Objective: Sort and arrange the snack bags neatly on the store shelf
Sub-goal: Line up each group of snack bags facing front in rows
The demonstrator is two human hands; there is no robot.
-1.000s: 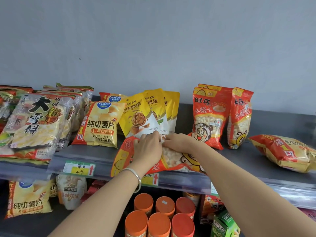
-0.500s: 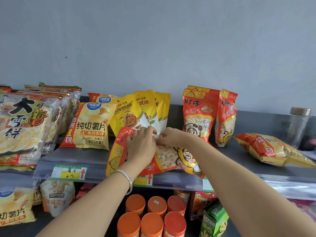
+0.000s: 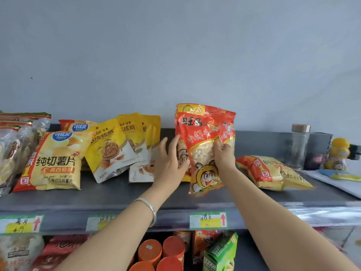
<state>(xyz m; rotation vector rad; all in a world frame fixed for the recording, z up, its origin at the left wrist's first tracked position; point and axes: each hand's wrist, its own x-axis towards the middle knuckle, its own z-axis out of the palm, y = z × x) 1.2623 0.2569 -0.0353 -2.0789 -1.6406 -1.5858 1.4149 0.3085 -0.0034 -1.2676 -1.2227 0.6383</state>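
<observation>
Passing, at nine o'clock on the grey shelf (image 3: 117,198), a yellow potato chip bag (image 3: 56,161) leaning back, with yellow walnut pouches (image 3: 117,145) at its three o'clock. Touching the nine o'clock edge of the red bun-snack bag (image 3: 201,145) with the left hand (image 3: 170,161), fingers straight and spread wide. Gripping that bag's three o'clock edge in the right hand (image 3: 224,155), fingers curled round it, holding it upright near centre before a second red bag (image 3: 229,132). Noting another chip bag (image 3: 269,171) lying flat at three o'clock, a glass jar (image 3: 299,145) beyond.
</observation>
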